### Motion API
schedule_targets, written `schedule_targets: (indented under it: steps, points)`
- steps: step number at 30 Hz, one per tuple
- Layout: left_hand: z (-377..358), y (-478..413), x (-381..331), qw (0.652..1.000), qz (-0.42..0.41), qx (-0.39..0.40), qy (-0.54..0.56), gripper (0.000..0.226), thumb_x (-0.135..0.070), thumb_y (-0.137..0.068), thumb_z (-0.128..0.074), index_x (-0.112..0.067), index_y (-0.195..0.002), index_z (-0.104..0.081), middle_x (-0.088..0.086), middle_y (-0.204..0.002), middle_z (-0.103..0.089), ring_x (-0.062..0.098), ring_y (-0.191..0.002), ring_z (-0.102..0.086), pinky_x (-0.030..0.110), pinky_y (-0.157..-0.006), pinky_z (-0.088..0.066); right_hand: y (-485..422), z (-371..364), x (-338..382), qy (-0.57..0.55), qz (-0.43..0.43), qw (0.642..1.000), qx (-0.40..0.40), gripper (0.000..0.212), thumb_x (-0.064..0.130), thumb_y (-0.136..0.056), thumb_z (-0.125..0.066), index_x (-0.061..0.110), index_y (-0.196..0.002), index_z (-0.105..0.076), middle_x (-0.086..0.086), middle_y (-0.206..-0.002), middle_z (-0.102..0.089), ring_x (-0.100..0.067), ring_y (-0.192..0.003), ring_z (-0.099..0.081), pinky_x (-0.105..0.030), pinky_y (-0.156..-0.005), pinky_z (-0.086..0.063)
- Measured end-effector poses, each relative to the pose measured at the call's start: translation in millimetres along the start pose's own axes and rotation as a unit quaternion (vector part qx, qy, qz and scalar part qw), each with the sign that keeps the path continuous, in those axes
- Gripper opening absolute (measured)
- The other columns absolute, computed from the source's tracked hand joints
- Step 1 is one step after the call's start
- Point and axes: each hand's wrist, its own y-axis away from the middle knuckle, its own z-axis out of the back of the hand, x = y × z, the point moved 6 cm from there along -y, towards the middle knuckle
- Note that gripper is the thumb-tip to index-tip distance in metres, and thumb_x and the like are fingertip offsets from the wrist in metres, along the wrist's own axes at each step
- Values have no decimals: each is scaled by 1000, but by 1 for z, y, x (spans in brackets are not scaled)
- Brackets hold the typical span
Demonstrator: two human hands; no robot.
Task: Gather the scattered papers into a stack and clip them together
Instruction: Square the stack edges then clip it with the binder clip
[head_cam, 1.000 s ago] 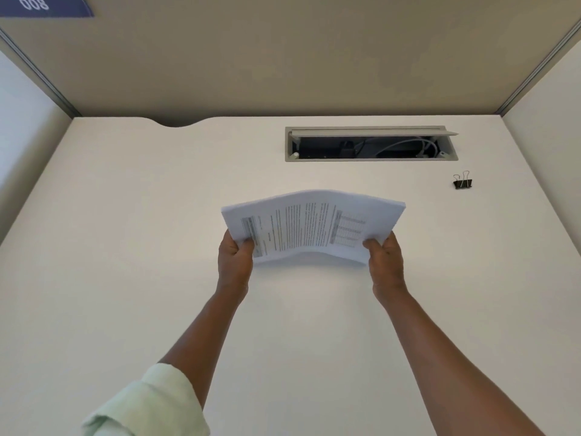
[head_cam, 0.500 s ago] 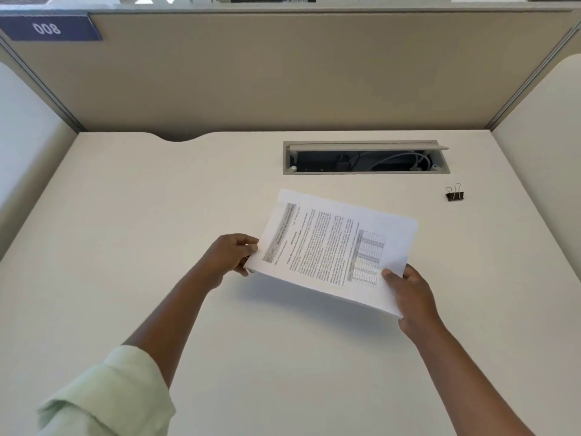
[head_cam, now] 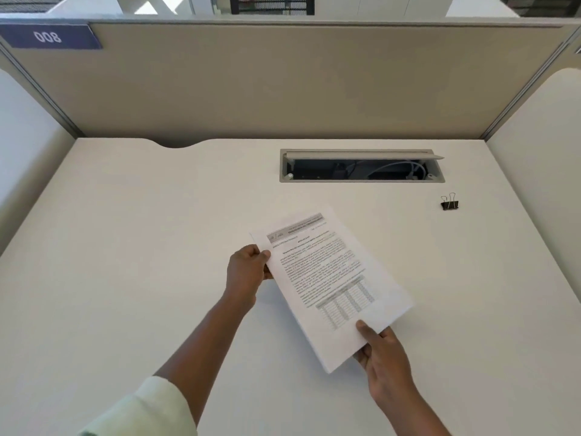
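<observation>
Both hands, left (head_cam: 246,273) and right (head_cam: 382,357), pinch the papers (head_cam: 330,284) in their fingers over the counter (head_cam: 125,247); clip (head_cam: 449,203) lies near the right edge.

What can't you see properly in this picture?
Head view only:
- White printed paper stack: words too blurred to read; sheet count hidden beneath the top page.
- Left hand and right hand: fingers hidden under paper.
- Grey desk cable box: inside too dark.

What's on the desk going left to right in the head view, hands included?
Pale green sleeve → left hand → paper stack → right hand → binder clip. The cable tray spans above the papers, so it is left out.
</observation>
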Motion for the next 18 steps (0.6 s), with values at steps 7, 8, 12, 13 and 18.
schedule_targets:
  steps: [7, 8, 12, 13, 18]
  points:
    - [0, -11, -19, 973, -79, 107, -188, 15, -7, -99, -59, -7, -92, -73, 1, -75, -77, 14, -62, -68, 36, -69, -58, -8, 0, 94, 368, 320, 865, -122, 46, 33, -93, -72, 11, -132, -60, -7, -133, -66, -27, -122, -63, -39, -102, -48]
    - [-3, -11, -21, 965, -84, 136, -208, 15, -7, -99, -59, -7, -93, -73, 3, -79, -78, 14, -66, -69, 35, -69, -58, -10, -22, 109, 383, 362, 847, -71, 44, 32, -93, -72, 13, -132, -62, -3, -132, -67, -22, -123, -63, -38, -104, -49]
    - [-20, -13, -28, 929, -103, 215, -282, 14, -9, -98, -60, -5, -94, -73, 18, -92, -77, 19, -73, -69, 36, -71, -57, -21, -124, 134, 519, 417, 733, 137, 54, 39, -94, -71, 19, -142, -57, 5, -143, -60, -13, -132, -53, -35, -113, -41]
    - [-23, -14, -29, 922, -107, 223, -297, 13, -12, -97, -61, -6, -93, -72, 20, -92, -76, 20, -73, -67, 37, -71, -56, -25, -143, 136, 550, 415, 707, 158, 59, 42, -93, -70, 19, -145, -55, 4, -146, -58, -16, -134, -51, -38, -114, -40]
    - [-36, -16, -38, 905, -121, 222, -342, 24, -29, -82, -62, -7, -89, -71, 24, -94, -71, 21, -72, -62, 42, -71, -56, -50, -175, 142, 585, 358, 705, 182, 32, 45, -88, -73, 29, -116, -74, 13, -114, -74, -13, -111, -66, -44, -100, -50]
